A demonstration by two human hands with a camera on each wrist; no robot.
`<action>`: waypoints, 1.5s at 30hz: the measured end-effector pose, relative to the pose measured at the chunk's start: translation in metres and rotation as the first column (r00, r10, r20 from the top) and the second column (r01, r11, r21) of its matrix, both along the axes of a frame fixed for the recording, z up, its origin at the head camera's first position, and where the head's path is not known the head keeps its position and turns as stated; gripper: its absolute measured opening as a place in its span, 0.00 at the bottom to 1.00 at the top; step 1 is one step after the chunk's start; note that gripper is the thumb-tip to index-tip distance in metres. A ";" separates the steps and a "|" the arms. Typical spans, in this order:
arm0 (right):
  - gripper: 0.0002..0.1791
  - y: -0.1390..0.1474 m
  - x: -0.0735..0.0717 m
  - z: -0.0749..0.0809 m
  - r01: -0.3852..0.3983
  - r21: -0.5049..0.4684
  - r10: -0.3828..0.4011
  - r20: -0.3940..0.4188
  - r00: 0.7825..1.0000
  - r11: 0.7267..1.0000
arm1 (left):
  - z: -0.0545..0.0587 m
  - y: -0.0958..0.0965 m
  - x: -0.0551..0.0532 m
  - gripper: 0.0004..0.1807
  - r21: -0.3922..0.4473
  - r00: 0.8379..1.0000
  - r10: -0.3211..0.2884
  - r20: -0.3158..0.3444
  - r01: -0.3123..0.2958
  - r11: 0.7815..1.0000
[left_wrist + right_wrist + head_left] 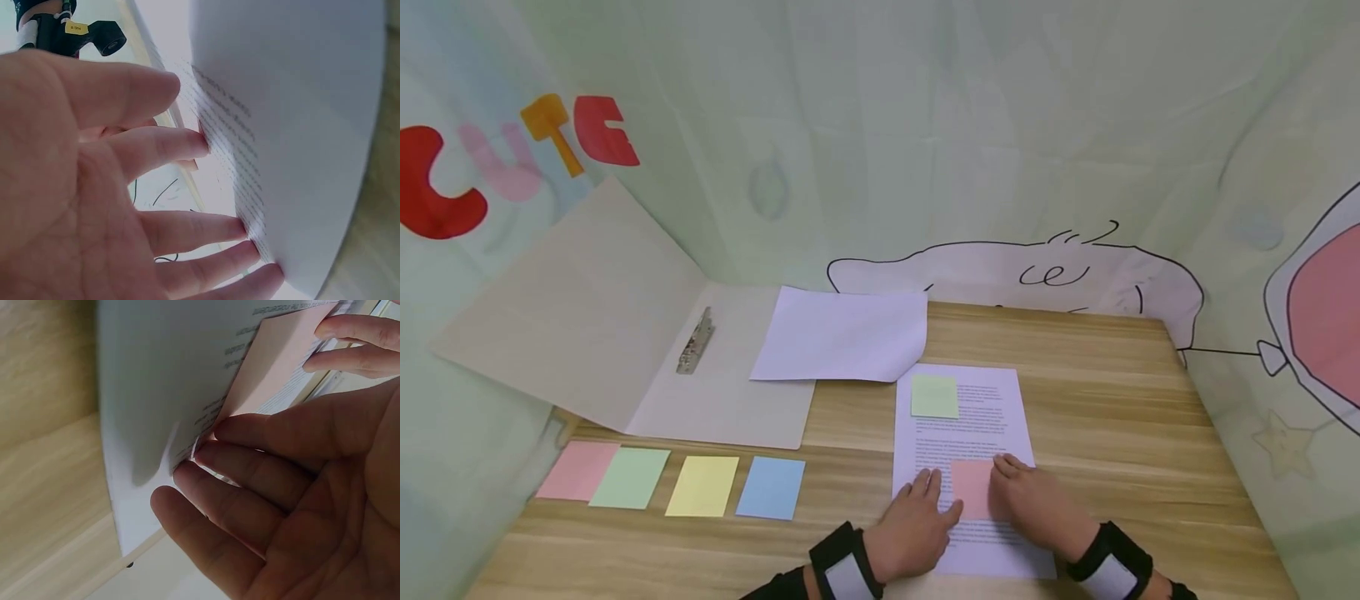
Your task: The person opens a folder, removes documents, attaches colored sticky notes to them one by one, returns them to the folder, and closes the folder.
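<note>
A printed sheet (925,450) lies on the wooden table, with a green sticky note (934,397) near its top. Lower on the sheet is a pink sticky note (972,490), flat between the two hands. The left hand (912,525) rests its spread fingertips on the print, its thumb at the note's left edge. At the note's right edge, the right hand (1037,504) presses with its fingers extended. The right wrist view shows fingertips of the right hand (250,469) touching the pink note (269,365) and the paper beside it.
An open grey folder (722,408) with a metal clip (696,342) stands at the back left. White paper (842,333) overlaps its right side. Along the front left lie pink (576,471), green (629,478), yellow (702,487) and blue (771,488) notes. Curtains surround the table.
</note>
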State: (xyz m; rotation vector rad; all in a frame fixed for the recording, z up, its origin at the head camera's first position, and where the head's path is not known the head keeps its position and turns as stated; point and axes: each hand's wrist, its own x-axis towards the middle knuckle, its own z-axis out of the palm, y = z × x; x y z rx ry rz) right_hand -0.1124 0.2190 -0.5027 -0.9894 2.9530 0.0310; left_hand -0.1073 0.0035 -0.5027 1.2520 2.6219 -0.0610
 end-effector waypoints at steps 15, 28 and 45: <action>0.28 0.015 0.010 0.003 0.081 -0.002 -0.080 0.157 0.984 0.997 | -0.001 -0.016 -0.028 0.22 0.227 0.981 0.028 0.193 -0.073 0.971; 0.69 0.024 0.023 -0.003 0.090 -0.047 -0.071 0.309 0.948 0.995 | -0.007 -0.081 -0.110 0.27 0.260 0.263 -0.105 0.959 -0.965 -0.042; 0.65 0.032 0.029 -0.005 0.173 -0.134 -0.110 0.382 0.917 0.976 | -0.006 -0.139 -0.181 0.28 -0.261 0.274 -0.628 0.729 -0.736 -0.624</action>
